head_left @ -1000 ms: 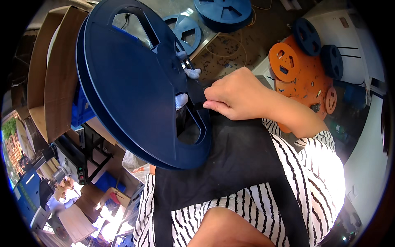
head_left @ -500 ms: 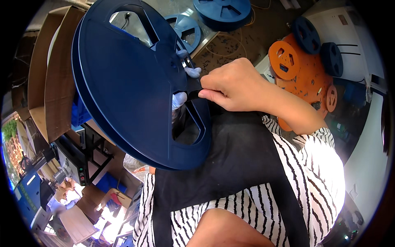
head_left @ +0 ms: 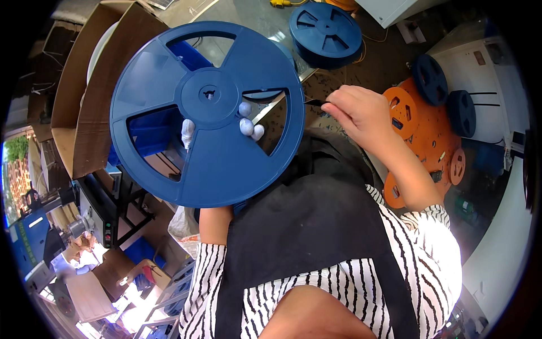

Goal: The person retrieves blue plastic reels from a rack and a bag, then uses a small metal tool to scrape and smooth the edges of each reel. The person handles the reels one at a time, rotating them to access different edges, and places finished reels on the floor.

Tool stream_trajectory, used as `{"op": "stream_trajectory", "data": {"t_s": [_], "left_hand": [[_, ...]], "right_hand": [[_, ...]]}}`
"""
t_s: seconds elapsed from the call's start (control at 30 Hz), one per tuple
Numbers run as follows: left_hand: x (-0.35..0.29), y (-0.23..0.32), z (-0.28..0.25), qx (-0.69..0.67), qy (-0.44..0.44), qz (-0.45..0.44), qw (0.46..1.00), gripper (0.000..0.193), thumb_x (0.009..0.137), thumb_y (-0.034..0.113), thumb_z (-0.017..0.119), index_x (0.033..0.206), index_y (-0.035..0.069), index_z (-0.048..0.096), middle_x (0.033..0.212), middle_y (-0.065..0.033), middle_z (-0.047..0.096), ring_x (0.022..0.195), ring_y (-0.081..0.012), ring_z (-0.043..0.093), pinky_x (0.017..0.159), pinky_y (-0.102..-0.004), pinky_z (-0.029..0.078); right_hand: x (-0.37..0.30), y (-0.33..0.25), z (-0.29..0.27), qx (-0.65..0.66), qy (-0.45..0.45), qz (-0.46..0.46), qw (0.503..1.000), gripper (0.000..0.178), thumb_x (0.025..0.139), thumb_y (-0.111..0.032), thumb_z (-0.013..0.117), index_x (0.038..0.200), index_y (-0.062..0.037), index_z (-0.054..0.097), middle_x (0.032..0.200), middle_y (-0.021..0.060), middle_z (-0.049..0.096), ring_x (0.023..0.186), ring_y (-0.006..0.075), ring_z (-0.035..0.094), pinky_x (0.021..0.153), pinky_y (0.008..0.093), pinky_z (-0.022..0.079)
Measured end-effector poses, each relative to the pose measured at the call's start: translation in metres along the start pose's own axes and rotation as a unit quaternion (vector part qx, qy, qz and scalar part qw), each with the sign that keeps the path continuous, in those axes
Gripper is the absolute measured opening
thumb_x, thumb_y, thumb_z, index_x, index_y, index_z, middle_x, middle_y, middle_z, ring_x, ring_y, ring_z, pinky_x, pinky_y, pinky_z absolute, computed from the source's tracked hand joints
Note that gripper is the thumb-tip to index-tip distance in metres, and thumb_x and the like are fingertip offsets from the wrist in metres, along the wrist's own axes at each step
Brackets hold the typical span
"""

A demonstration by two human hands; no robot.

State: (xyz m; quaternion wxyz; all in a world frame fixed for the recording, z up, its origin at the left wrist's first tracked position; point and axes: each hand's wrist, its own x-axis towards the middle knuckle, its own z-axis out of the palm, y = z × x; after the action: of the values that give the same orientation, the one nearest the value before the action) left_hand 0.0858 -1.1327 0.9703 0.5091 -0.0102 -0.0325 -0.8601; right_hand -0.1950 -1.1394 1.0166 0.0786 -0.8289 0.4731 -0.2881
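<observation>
My left hand (head_left: 247, 126) grips a large blue plastic reel (head_left: 226, 164) from behind. Its fingertips, in pale coverings, poke through two of the reel's openings, while the palm is hidden. The reel's round face, with a small central hole and three wide cut-outs, is turned toward me. Bare and closed, my right hand (head_left: 361, 116) is just right of the reel's rim. Between its thumb and fingers it pinches a thin dark strip-like piece (head_left: 315, 103), which points at the rim. Whether its tip touches the reel, I cannot tell.
More blue reels (head_left: 326, 34) are stacked on a glass-topped table at the back. To the right, orange reels (head_left: 402, 113) and dark blue ones (head_left: 430, 79) stand around an orange surface strewn with scraps. A cardboard box (head_left: 93, 124) is at the left, near a black machine (head_left: 97, 214).
The reel has turned from a steep tilt to face me and moved slightly lower. My right hand has drawn away to the right, off the reel's opening, still pinching the dark piece.
</observation>
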Motion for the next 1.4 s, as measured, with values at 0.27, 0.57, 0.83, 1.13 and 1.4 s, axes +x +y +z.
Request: {"op": "stream_trajectory", "data": {"t_s": [0.27, 0.57, 0.83, 1.13, 1.4], "left_hand": [[-0.025, -0.010, 0.010, -0.012, 0.026, -0.049, 0.998, 0.073, 0.092, 0.045, 0.056, 0.143, -0.003, 0.036, 0.124, -0.0283, 0.051, 0.105, -0.0412, 0.065, 0.103, -0.0556, 0.048], [-0.032, -0.013, 0.010, -0.041, 0.004, -0.049, 0.998, 0.074, 0.092, 0.044, 0.059, 0.145, -0.001, 0.034, 0.125, -0.0276, 0.051, 0.109, -0.0424, 0.063, 0.104, -0.0566, 0.048], [-0.028, -0.015, 0.013, -0.045, -0.002, -0.057, 0.997, 0.076, 0.092, 0.043, 0.062, 0.146, 0.000, 0.032, 0.126, -0.0270, 0.051, 0.111, -0.0434, 0.062, 0.104, -0.0575, 0.047], [-0.012, -0.002, 0.019, 0.102, -0.034, 0.001, 0.994, 0.078, 0.089, 0.042, 0.067, 0.147, 0.001, 0.033, 0.126, -0.0254, 0.053, 0.115, -0.0423, 0.061, 0.105, -0.0575, 0.047], [0.050, 0.035, -0.051, 0.643, -0.015, 0.191, 0.741, 0.082, 0.070, 0.020, 0.087, 0.139, 0.003, 0.046, 0.121, -0.0126, 0.059, 0.108, -0.0241, 0.061, 0.095, -0.0394, 0.051]], "right_hand": [[0.036, -0.008, 0.029, -0.095, -0.038, -0.211, 0.972, 0.011, 0.072, -0.011, 0.064, 0.077, -0.0124, 0.054, 0.071, 0.0013, 0.054, 0.066, 0.0187, 0.060, 0.056, 0.0317, 0.049], [0.038, -0.012, 0.025, -0.167, -0.114, -0.224, 0.953, 0.012, 0.072, -0.012, 0.066, 0.081, -0.0127, 0.058, 0.073, 0.0008, 0.054, 0.066, 0.0169, 0.060, 0.060, 0.0309, 0.049], [0.041, -0.009, 0.016, -0.146, -0.083, -0.222, 0.961, 0.016, 0.080, -0.022, 0.071, 0.078, -0.0127, 0.059, 0.070, -0.0005, 0.054, 0.066, 0.0154, 0.059, 0.058, 0.0298, 0.047], [0.039, -0.008, -0.008, 0.033, -0.082, -0.026, 0.996, 0.019, 0.087, -0.023, 0.071, 0.078, -0.0090, 0.061, 0.068, 0.0054, 0.055, 0.060, 0.0196, 0.058, 0.055, 0.0309, 0.045], [0.066, -0.020, 0.006, 0.502, -0.239, 0.304, 0.774, 0.029, 0.096, -0.034, 0.061, 0.081, -0.0090, 0.062, 0.071, -0.0049, 0.058, 0.058, 0.0019, 0.052, 0.048, 0.0176, 0.038]]}}
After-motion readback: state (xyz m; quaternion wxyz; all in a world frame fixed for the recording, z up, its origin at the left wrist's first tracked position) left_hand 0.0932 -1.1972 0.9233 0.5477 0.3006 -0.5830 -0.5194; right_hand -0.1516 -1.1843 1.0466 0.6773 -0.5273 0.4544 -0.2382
